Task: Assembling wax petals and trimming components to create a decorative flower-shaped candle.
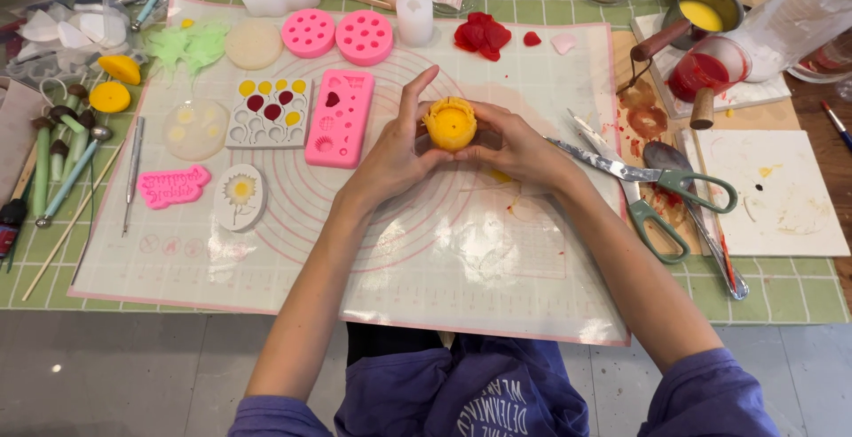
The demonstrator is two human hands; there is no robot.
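Note:
Both my hands hold a yellow wax flower (450,124) above the translucent work mat (373,251). My left hand (395,149) cups it from the left, index finger raised beside it. My right hand (515,144) grips it from the right, fingertips pressed against its petals. A pink rectangular silicone mould (340,118) lies just left of my left hand. Green-handled scissors (652,184) lie just right of my right wrist.
Round pink moulds (337,36), a white mould with coloured fills (269,111), a white cylinder candle (414,17) and red wax petals (482,33) lie behind. Small pots of red (706,73) and yellow wax (701,11) stand at right. Sculpting tools (67,171) lie left.

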